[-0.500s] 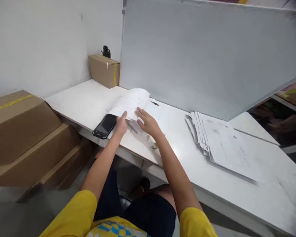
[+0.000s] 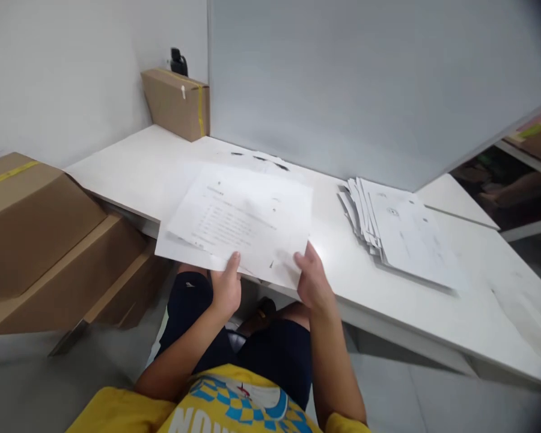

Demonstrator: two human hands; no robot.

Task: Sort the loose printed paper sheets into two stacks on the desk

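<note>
Printed paper sheets (image 2: 243, 219), at least two laid unevenly over each other, are spread flat between my hands above the table's front edge. My left hand (image 2: 228, 287) grips their near edge, thumb on top and fingers underneath. At the right corner my right hand (image 2: 313, 276) pinches the same sheets, its thumb over the paper. The print is too blurred to read. Beyond the sheets, a few dark marks or thin items lie at the back of the table; I cannot make out what they are.
A stack of papers (image 2: 406, 234) lies on the white table (image 2: 469, 258) to the right. A taped cardboard box (image 2: 175, 105) and a black bottle (image 2: 178, 62) stand at the back left. Large cardboard boxes (image 2: 36, 222) flank the table on the left. A grey panel (image 2: 342, 78) rises behind.
The sheets have been lifted off the table and drawn toward me, now spread flat in both hands. My right hand has moved to their right corner. The black phone is no longer visible.
</note>
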